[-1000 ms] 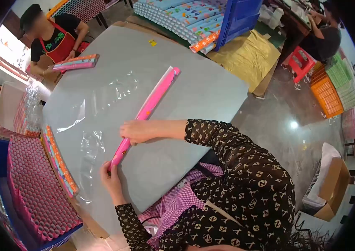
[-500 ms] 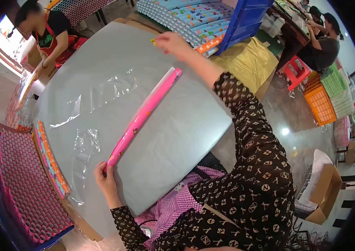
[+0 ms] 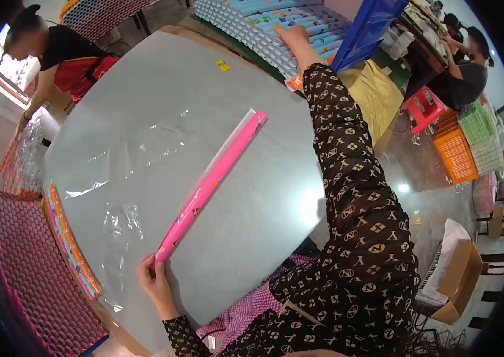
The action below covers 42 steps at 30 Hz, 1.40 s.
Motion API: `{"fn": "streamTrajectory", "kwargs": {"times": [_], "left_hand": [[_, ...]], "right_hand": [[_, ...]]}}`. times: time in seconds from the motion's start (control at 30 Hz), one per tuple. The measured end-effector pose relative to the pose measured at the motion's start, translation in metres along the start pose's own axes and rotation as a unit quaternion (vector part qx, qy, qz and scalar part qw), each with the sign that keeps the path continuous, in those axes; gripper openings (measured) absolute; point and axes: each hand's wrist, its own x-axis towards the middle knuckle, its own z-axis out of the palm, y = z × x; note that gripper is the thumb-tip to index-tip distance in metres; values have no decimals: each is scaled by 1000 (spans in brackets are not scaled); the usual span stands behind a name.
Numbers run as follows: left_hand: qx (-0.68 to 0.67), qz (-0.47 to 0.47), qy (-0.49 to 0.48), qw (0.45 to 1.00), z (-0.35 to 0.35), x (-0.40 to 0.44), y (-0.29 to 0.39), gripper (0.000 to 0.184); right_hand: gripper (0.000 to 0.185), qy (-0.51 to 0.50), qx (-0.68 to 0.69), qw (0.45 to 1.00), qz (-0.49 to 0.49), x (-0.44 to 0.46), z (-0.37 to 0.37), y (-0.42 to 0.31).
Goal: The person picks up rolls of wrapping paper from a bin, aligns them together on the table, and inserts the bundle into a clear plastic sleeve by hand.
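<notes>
A pink patterned roll [image 3: 210, 184] in clear plastic film lies diagonally on the grey table [image 3: 252, 238]. My left hand [image 3: 155, 279] is closed around its lower end, thumb on top. My right hand [image 3: 294, 39] is stretched out over a stack of light blue patterned rolls [image 3: 258, 35] at the far side; its fingers look extended, and I cannot tell whether they touch a roll. A small yellow piece [image 3: 223, 65] lies on the table's far part, left of that hand. Clear plastic sleeves [image 3: 122, 220] lie flat left of the pink roll.
A crate of pink tubes [image 3: 44, 268] stands at the left, beside a few orange and blue rolls [image 3: 73, 244]. A blue crate panel [image 3: 362, 35] rises near my right forearm. A co-worker [image 3: 64, 56] bends over wrapped rolls at the upper left; other people sit at the upper right.
My right hand has moved from beside the yellow piece, right and away, to the blue rolls. The yellow piece now lies uncovered. My left hand still holds the pink roll's end.
</notes>
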Motion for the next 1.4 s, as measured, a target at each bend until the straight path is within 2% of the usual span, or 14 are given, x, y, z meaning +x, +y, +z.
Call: {"fn": "streamTrajectory", "kwargs": {"times": [0.03,0.23,0.37,0.67,0.87,0.97,1.07,1.1,1.17,1.2,1.27,1.3,1.37,1.4], "left_hand": [[-12,-3,3,1000,0,0,-1,20],[-17,1,2,1000,1,-1,1,22],[-13,1,-19,1000,-3,-3,-4,19],[-36,15,-10,999,1,0,-2,21],[-63,12,-6,998,1,-1,-6,21],[-53,0,-16,998,0,-1,-8,20],[2,7,-19,1000,0,1,2,19],[3,8,-19,1000,-1,0,-1,19],[-18,43,-1,999,1,2,-12,21],[-17,45,1,999,1,2,-11,21],[-23,21,-4,999,0,3,-7,21],[-22,22,-2,1000,0,3,-7,21],[-38,18,-8,999,0,3,-8,21],[-37,19,-8,999,0,4,-9,21]], "right_hand": [[74,-104,35,991,83,7,-5,-3],[74,-98,-157,982,-25,22,15,5],[71,-162,-136,977,23,30,11,7],[26,-149,217,947,183,-7,-15,-2],[15,-101,528,785,307,-15,-25,2],[24,-52,699,600,386,-12,-21,21],[25,-106,618,745,228,-42,-36,23],[25,-106,619,744,228,-42,-38,24],[22,-28,760,524,383,-38,-44,23],[22,-29,762,522,382,-32,-36,37],[26,-129,639,728,213,-20,-9,75],[26,-131,640,727,212,-28,-22,59],[26,8,726,573,379,-52,-65,13],[26,7,727,572,380,-51,-64,15]]}}
